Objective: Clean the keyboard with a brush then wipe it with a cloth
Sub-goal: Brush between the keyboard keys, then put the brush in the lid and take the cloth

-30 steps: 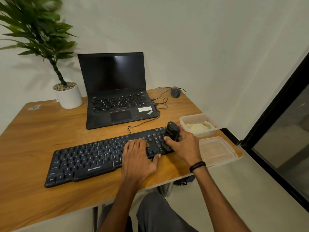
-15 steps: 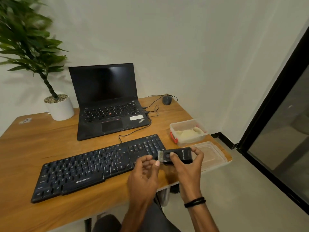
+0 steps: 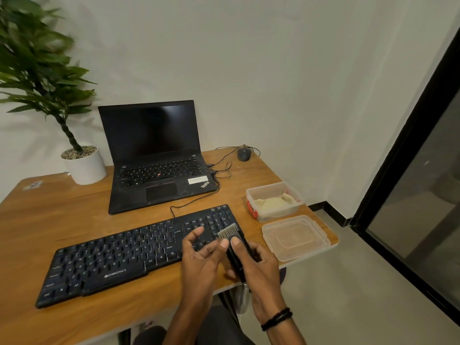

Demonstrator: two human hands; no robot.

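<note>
From left: a potted plant point(image 3: 84, 165) and an open laptop point(image 3: 159, 170) stand at the back of the wooden table point(image 3: 62, 220), apart from the work. The black keyboard point(image 3: 124, 257) lies flat along the near edge, within reach of both hands. Above its right end the left hand point(image 3: 199, 262) hovers with fingers loosely spread, its thumb tip touching the brush point(image 3: 236, 257) just below the pale bristles, probably to steady or check them. The right hand point(image 3: 263, 272) grips the brush's dark body, thumb on top, bristles pointing away from the wrist and apparently clear of the keys. Further right, an open container point(image 3: 276, 215) holds the cloth point(image 3: 272, 202), likely kept ready for wiping. Its lid point(image 3: 296, 237) lies just beside it, nearer the table edge.
</note>
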